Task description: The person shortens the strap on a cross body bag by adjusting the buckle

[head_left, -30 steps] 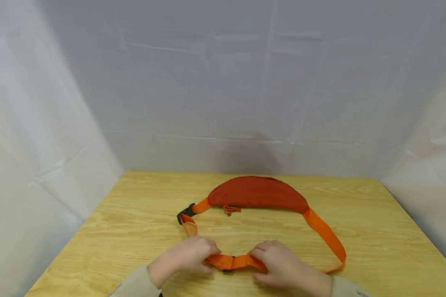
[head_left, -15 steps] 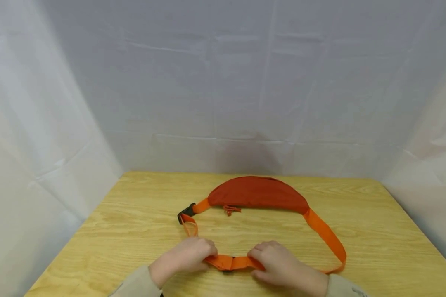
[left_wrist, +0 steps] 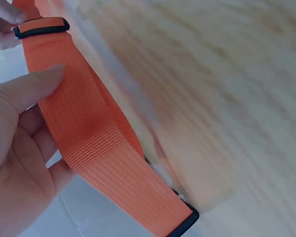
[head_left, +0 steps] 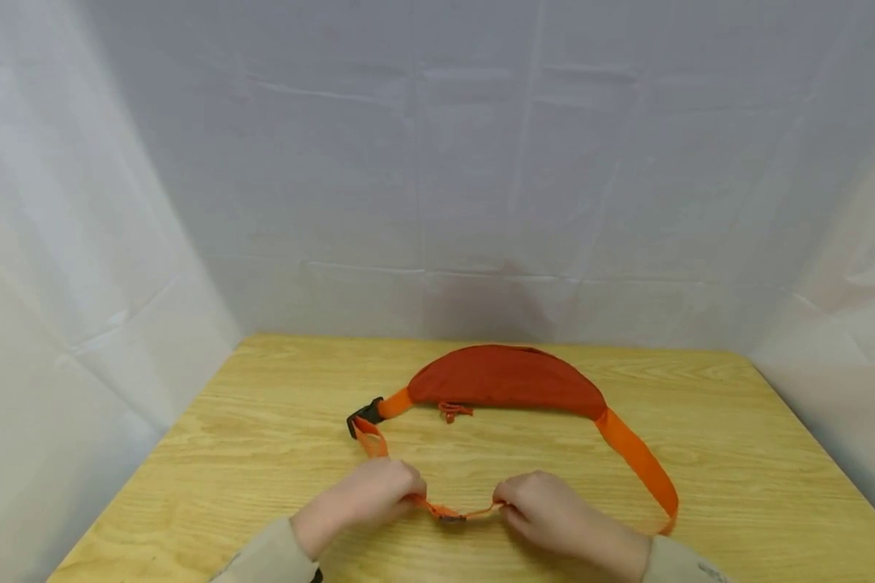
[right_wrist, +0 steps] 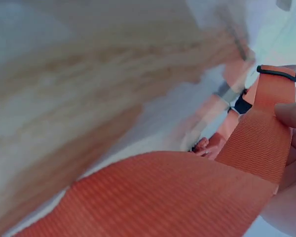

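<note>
A red waist bag (head_left: pixel 506 377) lies on the wooden table, its orange strap (head_left: pixel 642 463) looping toward me. My left hand (head_left: pixel 368 495) pinches the strap left of a black slider (head_left: pixel 451 519). To the slider's right, my right hand (head_left: pixel 550 512) pinches the strap too. The stretch between the hands appears edge-on in the head view. In the left wrist view my thumb presses flat on the doubled webbing (left_wrist: pixel 71 103), below the slider. In the right wrist view a single band of webbing (right_wrist: pixel 256 133) runs from the slider past my right fingers.
A black side-release buckle (head_left: pixel 365 418), fastened, joins the strap at the bag's left end. A red cord pull (head_left: pixel 452 412) hangs from the bag's near edge. White sheeting (head_left: pixel 481 162) rises behind the table (head_left: pixel 262 421) and at both sides.
The strap between my hands has turned from flat-facing to edge-on, and the slider tilted with it. Both hands rolled slightly; the bag stayed in place.
</note>
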{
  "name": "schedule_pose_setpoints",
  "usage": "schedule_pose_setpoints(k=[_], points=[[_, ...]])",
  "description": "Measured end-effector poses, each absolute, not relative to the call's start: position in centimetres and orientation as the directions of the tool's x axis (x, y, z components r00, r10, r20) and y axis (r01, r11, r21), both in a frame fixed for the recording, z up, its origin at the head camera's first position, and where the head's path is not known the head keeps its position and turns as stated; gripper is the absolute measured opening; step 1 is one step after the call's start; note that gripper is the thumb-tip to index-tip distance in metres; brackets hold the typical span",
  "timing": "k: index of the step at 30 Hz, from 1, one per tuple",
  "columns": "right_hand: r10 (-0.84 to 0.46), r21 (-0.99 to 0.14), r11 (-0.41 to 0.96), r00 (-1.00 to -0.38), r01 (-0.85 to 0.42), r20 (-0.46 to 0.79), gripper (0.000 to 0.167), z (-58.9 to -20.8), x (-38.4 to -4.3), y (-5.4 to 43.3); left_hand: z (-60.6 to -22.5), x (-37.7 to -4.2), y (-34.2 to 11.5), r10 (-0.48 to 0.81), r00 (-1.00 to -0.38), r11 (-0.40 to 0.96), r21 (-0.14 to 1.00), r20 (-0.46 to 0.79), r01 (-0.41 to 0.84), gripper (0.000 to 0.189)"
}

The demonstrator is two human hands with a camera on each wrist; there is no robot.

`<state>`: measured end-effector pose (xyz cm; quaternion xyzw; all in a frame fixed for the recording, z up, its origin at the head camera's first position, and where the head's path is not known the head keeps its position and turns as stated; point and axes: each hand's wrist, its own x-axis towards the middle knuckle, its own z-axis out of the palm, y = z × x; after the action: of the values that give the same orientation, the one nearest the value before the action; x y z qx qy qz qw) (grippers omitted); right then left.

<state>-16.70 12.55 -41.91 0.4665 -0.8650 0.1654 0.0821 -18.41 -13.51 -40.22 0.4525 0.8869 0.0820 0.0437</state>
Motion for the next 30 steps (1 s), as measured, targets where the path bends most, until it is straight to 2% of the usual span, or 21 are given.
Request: schedule_pose_setpoints(k=[6, 11, 17, 21, 26, 30], points=[[-0.735, -0.399, 0.525, -0.637, -0.752, 0.235, 0.008, -40.6, -17.0, 13.2, -39.4, -19.0, -13.4, 0.802, -0.596, 0.569, 0.259, 0.035, 0.781, 0.005], [-0.721, -0.556, 0.474, -0.664, -0.683, 0.2, 0.009, -39.3, -17.8, 13.8, -38.8, -19.8, -13.2, 0.784, -0.614, 0.558, 0.331, 0.089, 0.761, 0.011], [-0.689, -0.786, 0.381, -0.716, -0.487, 0.111, 0.012, -38.7, -18.4, 14.8, -38.5, -20.4, -13.3, 0.75, -0.644, 0.509, 0.491, 0.15, 0.707, 0.02], [-0.668, -0.853, 0.348, -0.742, -0.388, 0.065, 0.016, -38.0, -18.6, 15.5, -38.0, -20.6, -13.4, 0.741, -0.64, 0.454, 0.551, 0.203, 0.7, 0.023], [-0.651, -0.874, 0.293, -0.75, -0.388, 0.115, 0.019, -37.3, -19.2, 16.2, -36.9, -21.1, -13.0, 0.728, -0.643, 0.416, 0.591, 0.239, 0.691, 0.027], [-0.622, -0.9, 0.274, -0.776, -0.34, 0.104, 0.022, -36.7, -19.5, 16.5, -36.4, -21.3, -12.6, 0.719, -0.636, 0.382, 0.603, 0.282, 0.7, 0.03]])
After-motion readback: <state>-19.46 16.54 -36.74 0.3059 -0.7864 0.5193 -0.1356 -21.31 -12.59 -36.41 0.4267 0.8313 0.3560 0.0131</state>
